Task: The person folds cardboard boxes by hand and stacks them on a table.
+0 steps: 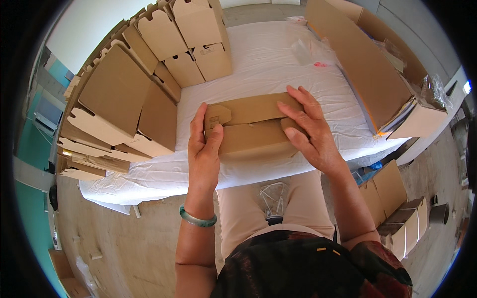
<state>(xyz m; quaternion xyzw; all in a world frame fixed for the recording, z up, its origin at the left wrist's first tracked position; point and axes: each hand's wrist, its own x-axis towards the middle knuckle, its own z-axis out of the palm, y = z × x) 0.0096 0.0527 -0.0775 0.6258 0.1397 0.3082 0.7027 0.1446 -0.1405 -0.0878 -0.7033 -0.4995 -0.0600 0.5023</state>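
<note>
A small brown cardboard box [258,138] is between my two hands over the near part of the white-covered table. On its top, two flaps meet along a narrow gap, and a rounded tab lies over the left end. My left hand [202,149] grips the left end, with its thumb on the near top edge and its fingers along the side. My right hand [314,135] holds the right end, its fingers lying over the flaps and its thumb near the corner. The underside of the box is hidden.
Stacked brown boxes [117,94] stand along the table's left side. A large open carton [362,64] with plastic wrap inside lies at the right. Clear plastic bags [310,52] rest on the white cover [258,64]. Flattened cardboard [387,191] stands on the floor at right.
</note>
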